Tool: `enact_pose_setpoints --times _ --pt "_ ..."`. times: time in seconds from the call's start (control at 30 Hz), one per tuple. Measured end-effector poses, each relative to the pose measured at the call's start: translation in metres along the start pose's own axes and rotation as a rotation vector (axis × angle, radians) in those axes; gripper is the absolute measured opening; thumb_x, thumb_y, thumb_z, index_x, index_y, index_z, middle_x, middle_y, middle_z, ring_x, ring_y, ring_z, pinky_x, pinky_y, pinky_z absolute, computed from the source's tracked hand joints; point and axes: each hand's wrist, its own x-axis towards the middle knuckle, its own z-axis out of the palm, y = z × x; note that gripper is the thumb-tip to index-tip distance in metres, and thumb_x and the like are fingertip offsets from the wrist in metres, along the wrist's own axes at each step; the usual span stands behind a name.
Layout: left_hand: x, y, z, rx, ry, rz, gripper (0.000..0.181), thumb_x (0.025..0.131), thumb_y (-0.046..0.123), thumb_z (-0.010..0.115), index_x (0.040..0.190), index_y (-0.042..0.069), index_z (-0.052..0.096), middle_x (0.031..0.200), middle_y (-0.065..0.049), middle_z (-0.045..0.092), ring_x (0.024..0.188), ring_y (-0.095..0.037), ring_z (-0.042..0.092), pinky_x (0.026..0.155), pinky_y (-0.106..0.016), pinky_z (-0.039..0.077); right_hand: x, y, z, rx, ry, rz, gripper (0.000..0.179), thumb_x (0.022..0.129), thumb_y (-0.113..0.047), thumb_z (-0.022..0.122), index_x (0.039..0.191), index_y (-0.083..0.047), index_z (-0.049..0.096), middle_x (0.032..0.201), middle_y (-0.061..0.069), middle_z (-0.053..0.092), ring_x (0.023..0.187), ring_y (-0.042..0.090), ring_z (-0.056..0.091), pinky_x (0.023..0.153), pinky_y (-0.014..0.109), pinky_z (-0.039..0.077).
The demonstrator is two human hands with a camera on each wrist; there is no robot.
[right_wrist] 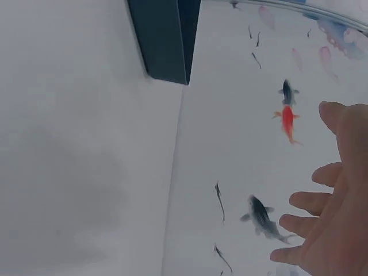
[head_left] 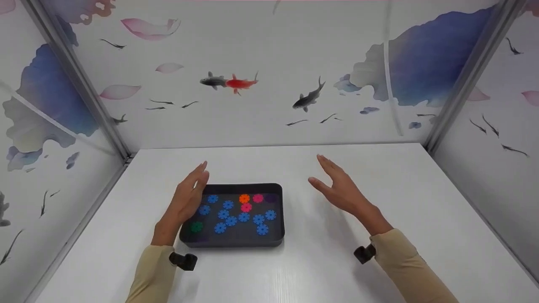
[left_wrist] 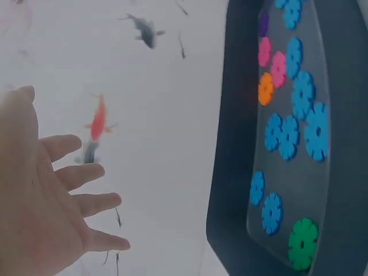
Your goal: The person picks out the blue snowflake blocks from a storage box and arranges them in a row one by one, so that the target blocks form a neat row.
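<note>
A dark grey tray [head_left: 236, 243] lies on the white table, left of centre. In it lie several flat, notched discs: mostly blue discs [head_left: 230, 221], with an orange disc [head_left: 244, 198], pink discs [head_left: 257, 198], a green disc [left_wrist: 303, 244] and a dark purple disc [head_left: 271, 198]. My left hand [head_left: 187, 195] is held over the tray's left side, fingers extended and nothing in them; from the head view it hides the tray's upper left corner. To the right of the tray, my right hand [head_left: 343, 191] hovers with fingers spread, holding nothing.
White panels printed with fish and petals [head_left: 236, 82] stand behind the table [head_left: 320, 269] and on both sides. Metal posts [head_left: 471, 71] run along the corners. Each wrist wears a small black camera [head_left: 183, 261].
</note>
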Motion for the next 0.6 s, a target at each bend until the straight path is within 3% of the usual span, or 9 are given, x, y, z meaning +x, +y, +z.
enact_pose_setpoints --times 0.07,0.2,0.37,0.5,0.6 --pt "-0.003 -0.001 -0.003 -0.086 0.029 -0.007 0.062 0.108 0.052 0.026 0.158 0.016 0.030 0.166 -0.007 0.028 0.156 -0.029 0.020 0.128 -0.051 0.016 0.000 -0.005 0.004 0.082 0.003 0.003 0.080 0.097 -0.051 0.061 0.159 -0.014 0.026 0.165 0.012 0.028 0.154 0.035 0.024 0.123 0.060 0.023" --pt "-0.010 -0.007 -0.009 -0.203 0.071 -0.041 0.061 0.108 0.051 0.023 0.155 0.014 0.037 0.161 -0.011 0.038 0.150 -0.032 0.034 0.125 -0.054 0.024 -0.001 -0.016 0.014 0.203 0.036 0.008 0.074 0.095 -0.043 0.067 0.155 -0.014 0.037 0.161 0.011 0.037 0.151 0.034 0.031 0.120 0.057 0.031" --pt "-0.025 -0.021 -0.008 -0.330 0.134 -0.102 0.057 0.109 0.047 0.029 0.150 0.010 0.045 0.154 -0.015 0.048 0.141 -0.034 0.047 0.119 -0.055 0.035 -0.001 -0.024 0.034 0.331 0.101 -0.020 0.061 0.093 -0.029 0.072 0.146 -0.011 0.050 0.151 0.011 0.049 0.144 0.032 0.042 0.117 0.052 0.039" --pt "-0.034 -0.030 -0.005 -0.417 0.200 -0.150 0.054 0.108 0.046 0.035 0.146 0.011 0.050 0.148 -0.013 0.055 0.135 -0.027 0.054 0.113 -0.041 0.046 0.001 -0.026 0.049 0.396 0.131 -0.023 0.055 0.092 -0.027 0.074 0.141 -0.013 0.056 0.144 0.008 0.057 0.136 0.029 0.049 0.112 0.052 0.044" --pt "-0.039 -0.034 -0.004 -0.476 0.237 -0.172 0.052 0.108 0.045 0.037 0.144 0.011 0.053 0.145 -0.012 0.058 0.130 -0.023 0.059 0.105 -0.028 0.052 0.005 -0.027 0.057 0.425 0.108 0.001 0.056 0.091 -0.029 0.075 0.142 -0.016 0.055 0.141 0.006 0.059 0.131 0.026 0.053 0.109 0.050 0.047"
